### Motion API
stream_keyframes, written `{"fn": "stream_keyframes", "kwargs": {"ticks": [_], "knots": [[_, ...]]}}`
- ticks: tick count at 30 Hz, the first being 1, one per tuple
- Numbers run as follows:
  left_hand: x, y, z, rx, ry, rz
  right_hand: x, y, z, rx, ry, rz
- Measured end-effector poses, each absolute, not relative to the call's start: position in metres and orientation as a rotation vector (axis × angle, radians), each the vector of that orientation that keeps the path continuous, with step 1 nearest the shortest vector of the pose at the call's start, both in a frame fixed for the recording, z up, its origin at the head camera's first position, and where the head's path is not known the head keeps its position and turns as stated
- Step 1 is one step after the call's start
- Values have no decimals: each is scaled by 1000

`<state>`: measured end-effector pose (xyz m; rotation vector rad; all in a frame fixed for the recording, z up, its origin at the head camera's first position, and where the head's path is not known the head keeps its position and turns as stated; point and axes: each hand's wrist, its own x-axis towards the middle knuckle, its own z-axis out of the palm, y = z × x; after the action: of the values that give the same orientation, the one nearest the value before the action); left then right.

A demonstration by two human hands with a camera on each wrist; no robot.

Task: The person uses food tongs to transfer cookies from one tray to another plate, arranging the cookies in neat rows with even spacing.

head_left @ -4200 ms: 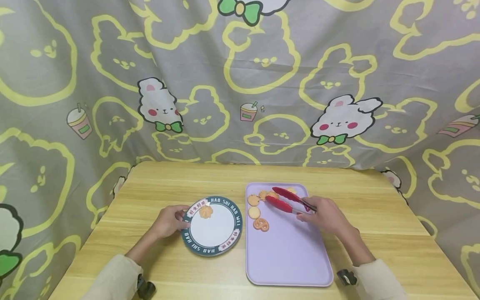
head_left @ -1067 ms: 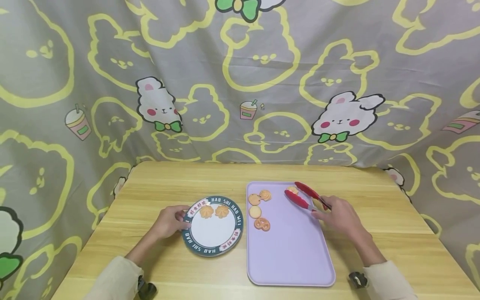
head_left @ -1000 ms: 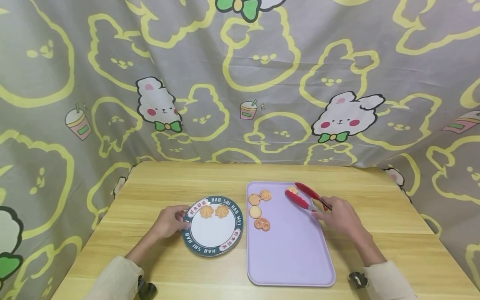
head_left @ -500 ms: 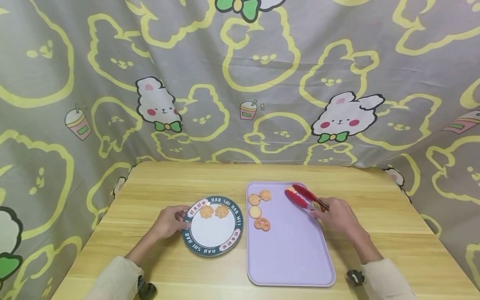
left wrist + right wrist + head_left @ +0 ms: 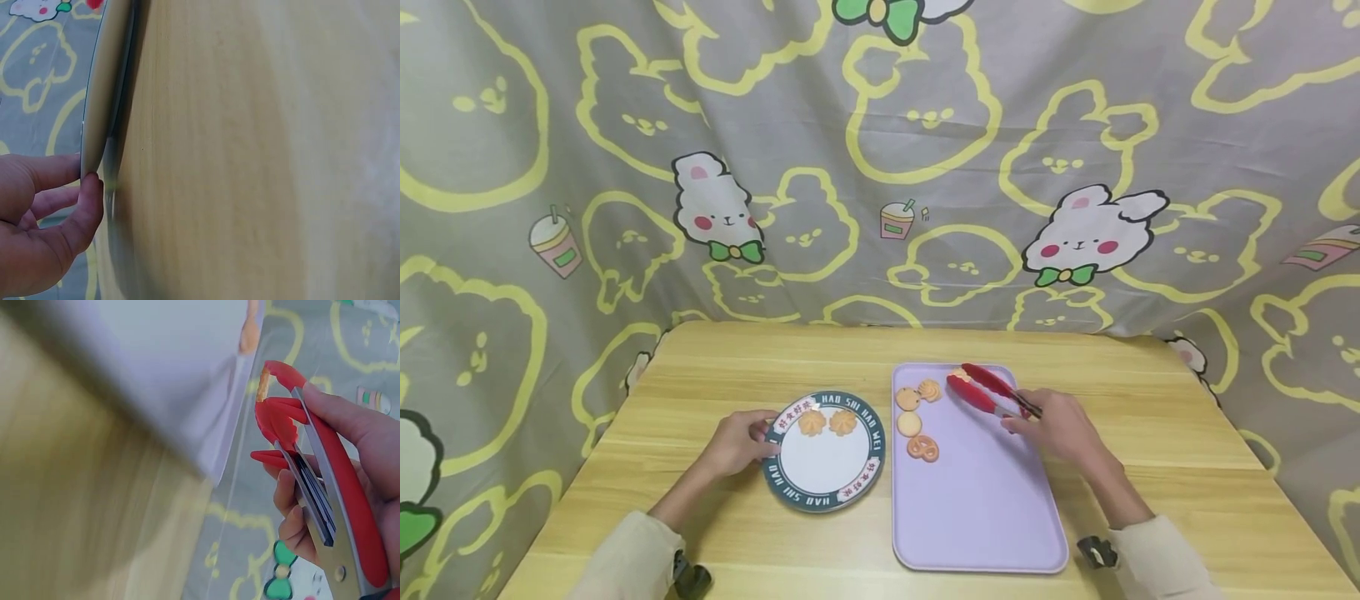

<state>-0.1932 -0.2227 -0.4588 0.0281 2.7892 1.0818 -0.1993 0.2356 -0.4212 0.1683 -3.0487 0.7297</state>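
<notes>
My left hand (image 5: 740,446) pinches the left rim of a round plate (image 5: 827,467) with a dark green lettered border; the left wrist view shows thumb and fingers on its edge. Two flower-shaped cookies (image 5: 842,422) lie near the plate's far side. My right hand (image 5: 1063,429) grips red-tipped tongs (image 5: 973,395), which clamp a cookie (image 5: 262,386) between their tips. That cookie is held above the far part of a purple tray (image 5: 977,508), mostly hidden by the tongs in the head view. A swirled cookie (image 5: 929,391) lies on the tray left of the tips.
Along the tray's left side lie a speckled round cookie (image 5: 907,399), a plain round cookie (image 5: 909,424) and a pretzel-shaped cookie (image 5: 922,448). Plate and tray stand side by side on a wooden table (image 5: 737,533). A patterned grey curtain (image 5: 820,275) hangs behind it.
A second flower-shaped cookie has come onto the plate since the earliest frame. The tongs have closed on a cookie at the tray's far right and carried it leftward. The left hand stays put.
</notes>
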Motion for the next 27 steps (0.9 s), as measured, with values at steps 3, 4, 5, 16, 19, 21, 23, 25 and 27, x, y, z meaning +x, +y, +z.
{"fn": "stream_keyframes", "kwargs": {"ticks": [3,4,5,16,19,21,23,25,27], "knots": [[-193,-223,-460,29,2790,1086,-197,219,-418,194,-3063,770],[-193,-223,-460,30,2790,1087,-196,214,-418,206,-3067,766],[-193,-223,-460,36,2790,1088,-196,208,-417,227,-3066,761],[-193,-225,-460,34,2788,1087,-194,147,-415,529,-2981,773],[-193,-225,-460,41,2788,1088,-194,130,-412,593,-2980,800],[-194,-225,-460,39,2789,1088,-194,121,-411,653,-2984,823],[-195,-225,-460,39,2788,1086,-194,112,-411,722,-2982,850],[-195,-224,-460,25,2783,1082,-194,104,-413,804,-2973,850],[-196,-224,-461,18,2778,1078,-194,97,-415,882,-2958,855]]}}
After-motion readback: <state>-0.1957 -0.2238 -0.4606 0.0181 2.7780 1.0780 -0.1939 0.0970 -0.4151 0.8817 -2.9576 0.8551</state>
